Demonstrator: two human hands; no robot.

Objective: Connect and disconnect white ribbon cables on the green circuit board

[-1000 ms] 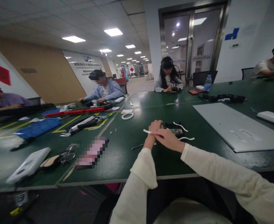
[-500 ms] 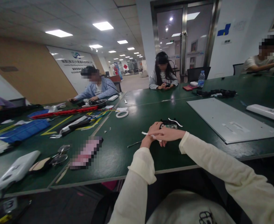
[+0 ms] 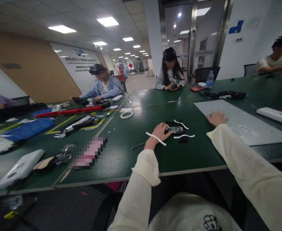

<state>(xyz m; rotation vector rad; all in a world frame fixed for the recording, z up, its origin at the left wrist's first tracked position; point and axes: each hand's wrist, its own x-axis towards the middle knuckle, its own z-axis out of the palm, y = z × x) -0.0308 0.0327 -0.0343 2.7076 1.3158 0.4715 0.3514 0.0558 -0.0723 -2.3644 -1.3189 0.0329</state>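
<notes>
Our left hand (image 3: 159, 132) is touching the board (image 3: 176, 129), grip unclear, our right hand (image 3: 218, 118) is spreading over the panel (image 3: 248, 128) at three o'clock

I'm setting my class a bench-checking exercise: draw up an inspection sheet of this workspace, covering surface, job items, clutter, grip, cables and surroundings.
Surface: dark green table, grey panel on its right part.
Job's things: circuit board in a dark frame; one white strip over the left hand near the wrist, two more strips beside the board.
Clutter: pixelated pink item, glasses, white device, blue tray, white ring.
Left grip: at the board's left end; firmness of hold cannot be told.
Right grip: right hand, spread, at the panel's left edge; contact unclear.
Cables: apparently thin coloured wires at the left; none seen at the board.
Surroundings: four other people seated nearby, glass doors behind.
</notes>
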